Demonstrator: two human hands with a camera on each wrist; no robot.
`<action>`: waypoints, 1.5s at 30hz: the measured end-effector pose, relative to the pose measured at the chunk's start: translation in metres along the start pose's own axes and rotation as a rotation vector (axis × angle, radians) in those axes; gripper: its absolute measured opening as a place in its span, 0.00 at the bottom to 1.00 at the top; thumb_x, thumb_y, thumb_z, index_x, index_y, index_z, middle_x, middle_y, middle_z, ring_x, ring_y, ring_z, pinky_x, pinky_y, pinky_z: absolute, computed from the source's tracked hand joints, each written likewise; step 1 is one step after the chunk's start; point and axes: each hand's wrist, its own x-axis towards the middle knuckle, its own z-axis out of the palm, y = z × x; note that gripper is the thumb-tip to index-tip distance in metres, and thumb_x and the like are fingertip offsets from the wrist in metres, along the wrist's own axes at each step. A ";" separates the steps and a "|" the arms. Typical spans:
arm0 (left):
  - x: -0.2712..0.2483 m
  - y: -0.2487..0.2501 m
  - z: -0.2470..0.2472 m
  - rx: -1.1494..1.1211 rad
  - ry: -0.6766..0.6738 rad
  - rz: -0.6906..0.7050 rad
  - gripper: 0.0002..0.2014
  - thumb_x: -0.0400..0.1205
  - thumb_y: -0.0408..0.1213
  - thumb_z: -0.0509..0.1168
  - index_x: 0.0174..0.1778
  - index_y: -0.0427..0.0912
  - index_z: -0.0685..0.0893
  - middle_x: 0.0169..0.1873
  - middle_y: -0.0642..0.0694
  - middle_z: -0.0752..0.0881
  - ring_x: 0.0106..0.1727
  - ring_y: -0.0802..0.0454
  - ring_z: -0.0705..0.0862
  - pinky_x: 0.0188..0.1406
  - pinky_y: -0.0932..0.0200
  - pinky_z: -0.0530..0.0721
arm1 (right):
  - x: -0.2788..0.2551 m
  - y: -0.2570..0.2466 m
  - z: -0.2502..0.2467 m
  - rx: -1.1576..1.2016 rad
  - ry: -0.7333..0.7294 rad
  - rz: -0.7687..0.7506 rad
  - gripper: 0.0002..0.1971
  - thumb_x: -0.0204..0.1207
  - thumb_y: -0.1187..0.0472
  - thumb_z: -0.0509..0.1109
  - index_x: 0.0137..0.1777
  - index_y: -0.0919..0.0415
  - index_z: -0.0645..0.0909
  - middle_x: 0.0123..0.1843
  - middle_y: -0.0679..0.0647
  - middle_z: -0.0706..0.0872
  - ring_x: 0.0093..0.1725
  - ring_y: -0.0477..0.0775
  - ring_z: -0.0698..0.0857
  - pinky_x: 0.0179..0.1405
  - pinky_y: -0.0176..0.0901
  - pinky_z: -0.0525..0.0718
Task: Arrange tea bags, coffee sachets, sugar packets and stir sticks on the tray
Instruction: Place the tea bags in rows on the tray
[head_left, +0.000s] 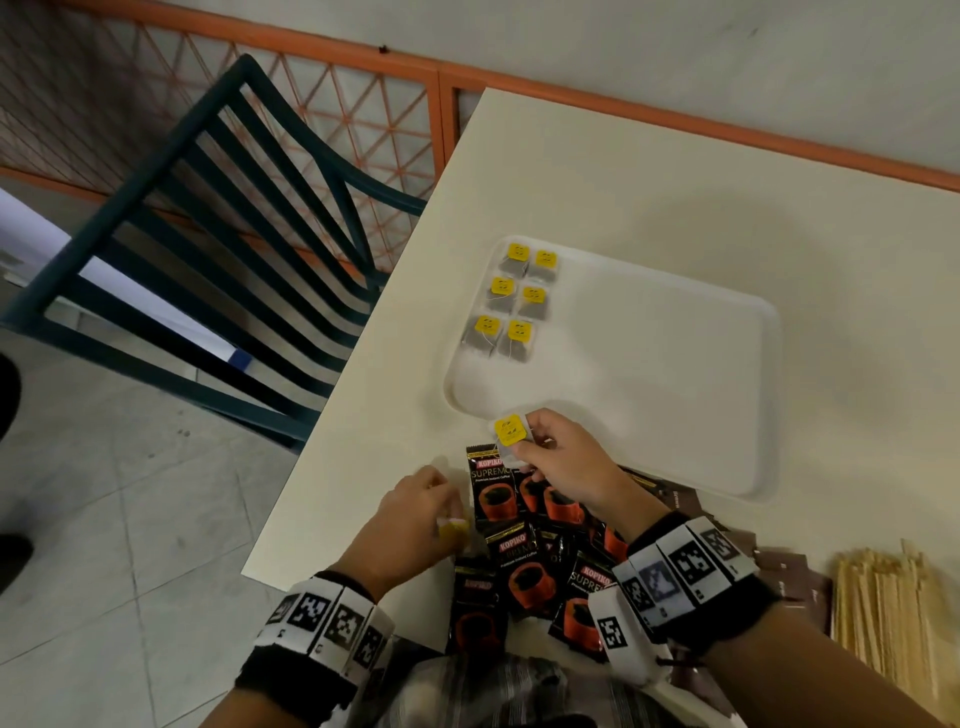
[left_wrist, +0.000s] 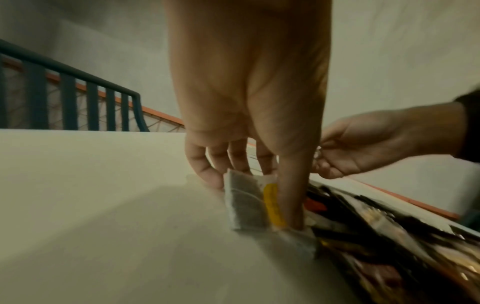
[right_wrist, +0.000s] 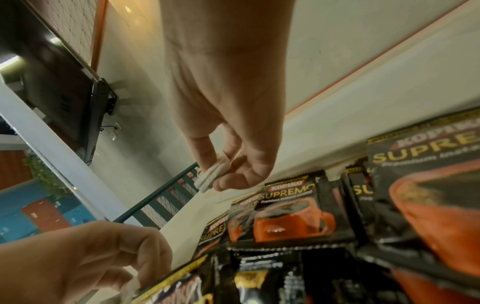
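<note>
A white tray (head_left: 675, 405) lies on the cream table (head_left: 649, 171) with several yellow-tagged tea bags (head_left: 511, 301) in two columns at its left end. My right hand (head_left: 558, 457) pinches another tea bag (head_left: 509, 434) (right_wrist: 211, 179) just above the tray's near rim. My left hand (head_left: 415, 514) grips a tea bag (left_wrist: 245, 203) on the table at the left edge of a pile of black coffee sachets (head_left: 524, 545). Brown packets (head_left: 784, 566) and wooden stir sticks (head_left: 893, 618) lie at the near right.
A dark green slatted chair (head_left: 208, 249) stands left of the table. An orange lattice railing (head_left: 322, 130) runs behind it. The table's left edge is close to my left hand. The right part of the tray is bare.
</note>
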 end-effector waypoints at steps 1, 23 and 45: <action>0.000 0.003 0.002 0.021 -0.008 0.000 0.10 0.74 0.45 0.68 0.46 0.45 0.81 0.47 0.54 0.71 0.48 0.53 0.73 0.47 0.60 0.73 | 0.000 0.000 0.001 -0.005 -0.004 -0.008 0.06 0.79 0.61 0.65 0.55 0.57 0.77 0.50 0.49 0.83 0.37 0.44 0.81 0.35 0.34 0.80; 0.001 -0.003 -0.060 -1.027 0.258 -0.201 0.04 0.80 0.28 0.64 0.47 0.38 0.83 0.35 0.51 0.87 0.34 0.57 0.84 0.33 0.64 0.83 | 0.023 -0.012 0.005 0.354 0.082 0.087 0.07 0.76 0.68 0.69 0.53 0.68 0.81 0.43 0.55 0.85 0.38 0.47 0.86 0.32 0.29 0.84; 0.011 -0.021 -0.082 -0.828 0.151 -0.257 0.07 0.80 0.30 0.64 0.49 0.47 0.83 0.44 0.46 0.85 0.41 0.54 0.84 0.36 0.68 0.84 | 0.088 -0.042 0.028 0.059 0.296 0.093 0.16 0.72 0.71 0.72 0.29 0.58 0.71 0.28 0.58 0.81 0.24 0.53 0.80 0.37 0.49 0.87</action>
